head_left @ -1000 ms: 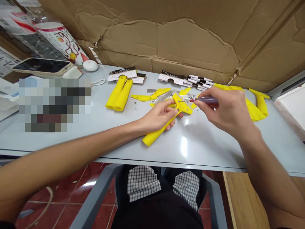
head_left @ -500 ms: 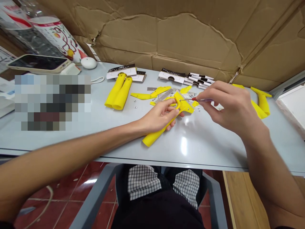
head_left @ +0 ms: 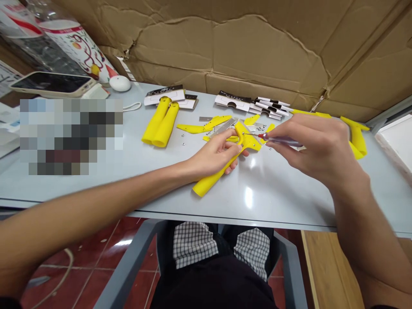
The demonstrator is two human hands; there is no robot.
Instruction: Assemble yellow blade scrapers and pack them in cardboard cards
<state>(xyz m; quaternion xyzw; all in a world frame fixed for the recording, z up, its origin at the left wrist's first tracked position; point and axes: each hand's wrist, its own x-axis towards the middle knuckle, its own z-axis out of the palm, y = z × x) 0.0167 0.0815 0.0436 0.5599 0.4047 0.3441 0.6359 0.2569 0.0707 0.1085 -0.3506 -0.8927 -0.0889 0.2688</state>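
Observation:
My left hand (head_left: 222, 154) is wrapped round the neck of a yellow plastic scraper (head_left: 210, 180), whose handle slants down toward me. A metal blade edge shows along the scraper's wide head. Pinched in my right hand (head_left: 309, 146) is a screwdriver (head_left: 280, 140) with a red collar and translucent purple handle; its tip meets a screw (head_left: 243, 134) in the head. Behind the head lie loose yellow plates (head_left: 219, 122), metal blades (head_left: 227, 126) and small nuts or screws (head_left: 260, 128), partly hidden by my hands and the scraper.
Two yellow handles (head_left: 160, 122) lie left of my hands, near folded black-and-white cards (head_left: 233, 102). More yellow scrapers (head_left: 357, 137) lie at the right. A phone (head_left: 53, 83), a white mouse-like object (head_left: 120, 83) and bottles (head_left: 77, 47) stand back left. Cardboard (head_left: 212, 47) walls the table's rear.
My right hand has shifted slightly and turned, and more of the screwdriver's handle shows. The scraper and my left hand stay nearly in place.

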